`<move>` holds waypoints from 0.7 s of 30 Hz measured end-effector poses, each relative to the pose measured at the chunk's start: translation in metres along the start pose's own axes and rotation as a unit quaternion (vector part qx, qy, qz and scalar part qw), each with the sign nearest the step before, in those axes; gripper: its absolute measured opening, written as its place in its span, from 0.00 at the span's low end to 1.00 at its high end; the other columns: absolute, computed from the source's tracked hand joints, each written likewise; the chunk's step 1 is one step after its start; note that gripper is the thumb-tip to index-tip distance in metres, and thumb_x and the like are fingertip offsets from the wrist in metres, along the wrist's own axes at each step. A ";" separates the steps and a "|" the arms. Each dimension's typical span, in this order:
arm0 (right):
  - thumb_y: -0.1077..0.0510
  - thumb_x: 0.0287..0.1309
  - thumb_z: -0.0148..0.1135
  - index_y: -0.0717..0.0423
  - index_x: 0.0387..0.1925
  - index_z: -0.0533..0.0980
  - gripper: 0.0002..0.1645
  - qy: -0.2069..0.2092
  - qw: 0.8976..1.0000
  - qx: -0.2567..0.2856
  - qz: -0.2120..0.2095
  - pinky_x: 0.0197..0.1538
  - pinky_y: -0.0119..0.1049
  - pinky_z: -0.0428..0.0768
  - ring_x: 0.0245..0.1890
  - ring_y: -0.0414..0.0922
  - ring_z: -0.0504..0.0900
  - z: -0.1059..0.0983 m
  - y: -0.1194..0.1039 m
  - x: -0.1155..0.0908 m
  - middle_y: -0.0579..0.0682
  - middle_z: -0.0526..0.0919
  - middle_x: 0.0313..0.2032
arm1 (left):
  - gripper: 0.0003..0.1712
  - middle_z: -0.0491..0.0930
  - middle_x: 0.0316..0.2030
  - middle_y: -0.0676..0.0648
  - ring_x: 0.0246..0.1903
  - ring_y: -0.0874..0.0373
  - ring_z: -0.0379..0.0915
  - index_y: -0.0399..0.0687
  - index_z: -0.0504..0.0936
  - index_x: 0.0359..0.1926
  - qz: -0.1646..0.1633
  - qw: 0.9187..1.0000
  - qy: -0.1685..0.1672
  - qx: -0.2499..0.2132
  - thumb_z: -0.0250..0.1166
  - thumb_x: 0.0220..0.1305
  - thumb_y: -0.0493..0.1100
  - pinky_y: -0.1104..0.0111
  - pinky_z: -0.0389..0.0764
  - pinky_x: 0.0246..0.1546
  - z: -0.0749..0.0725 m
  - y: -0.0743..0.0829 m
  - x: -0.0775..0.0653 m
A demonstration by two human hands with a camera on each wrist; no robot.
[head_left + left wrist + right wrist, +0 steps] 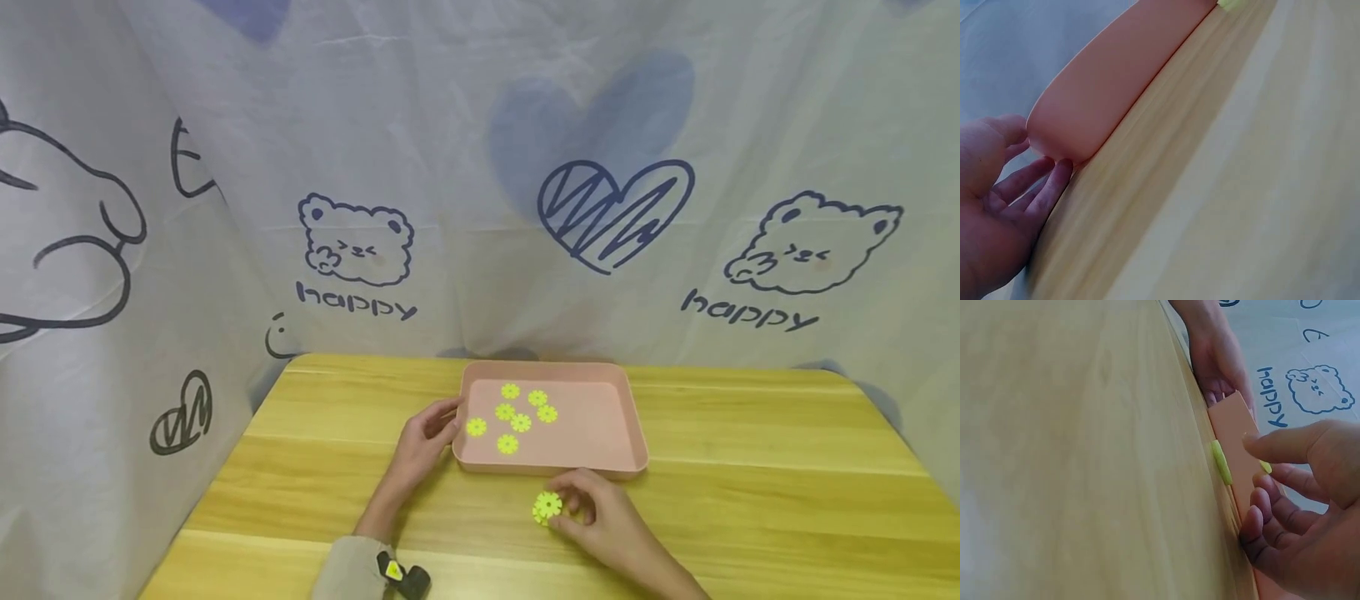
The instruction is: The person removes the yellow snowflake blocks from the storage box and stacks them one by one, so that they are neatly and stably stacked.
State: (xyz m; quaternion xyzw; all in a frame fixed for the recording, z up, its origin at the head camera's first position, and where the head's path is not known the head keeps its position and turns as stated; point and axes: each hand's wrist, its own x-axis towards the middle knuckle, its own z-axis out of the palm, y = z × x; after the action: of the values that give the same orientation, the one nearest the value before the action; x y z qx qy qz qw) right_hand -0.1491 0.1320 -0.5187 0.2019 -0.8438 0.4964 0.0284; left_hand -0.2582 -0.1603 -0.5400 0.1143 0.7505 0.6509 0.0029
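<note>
left hand (420, 450): loose fingers touch the left end of a shallow pink box-shaped tray (592, 421).
right hand (602, 527): thumb and finger pinch a bright yellow-green flower-shaped disc (550, 503), just near of the tray.
other flowers (521, 422): seven in the tray, mostly left; one outside, beside the pinched disc.
both hands: well apart.

1 left hand (422, 446), 1 right hand (603, 518): 2 total. 1 tray (592, 425), 1 counter (750, 467). Flower discs (517, 419): 7 in tray, 2 overlapping at right hand, 9 visible. Backdrop prints, whole ones: 2 bears (356, 242), 2 "happy" words (356, 302), 2 scribbled hearts (615, 217). 1 sleeve (352, 569), 1 wrist camera (412, 581).
</note>
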 end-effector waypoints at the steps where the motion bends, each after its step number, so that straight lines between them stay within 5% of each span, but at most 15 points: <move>1: 0.63 0.51 0.78 0.55 0.47 0.83 0.20 -0.001 1.000 0.001 0.007 0.30 0.30 0.79 0.32 0.42 0.78 0.000 0.000 0.000 0.43 0.81 0.35 | 0.22 0.74 0.67 0.37 0.65 0.40 0.73 0.36 0.75 0.67 0.001 1.000 0.001 0.003 0.61 0.76 0.36 0.62 0.84 0.55 0.001 0.000 0.000; 21: 0.62 0.49 0.80 0.52 0.45 0.84 0.19 0.000 0.998 -0.030 0.046 0.35 0.29 0.77 0.33 0.39 0.72 0.011 0.002 0.002 0.43 0.77 0.36 | 0.22 0.75 0.66 0.36 0.63 0.39 0.74 0.36 0.76 0.67 0.001 1.000 0.011 0.006 0.61 0.75 0.35 0.62 0.84 0.54 0.001 0.003 -0.001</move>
State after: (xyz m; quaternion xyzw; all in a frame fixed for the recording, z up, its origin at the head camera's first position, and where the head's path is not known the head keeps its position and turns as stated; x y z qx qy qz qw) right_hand -0.1497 0.1228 -0.5252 0.1617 -0.8667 0.4718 0.0111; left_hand -0.2564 -0.1590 -0.5375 0.1080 0.7540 0.6479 -0.0066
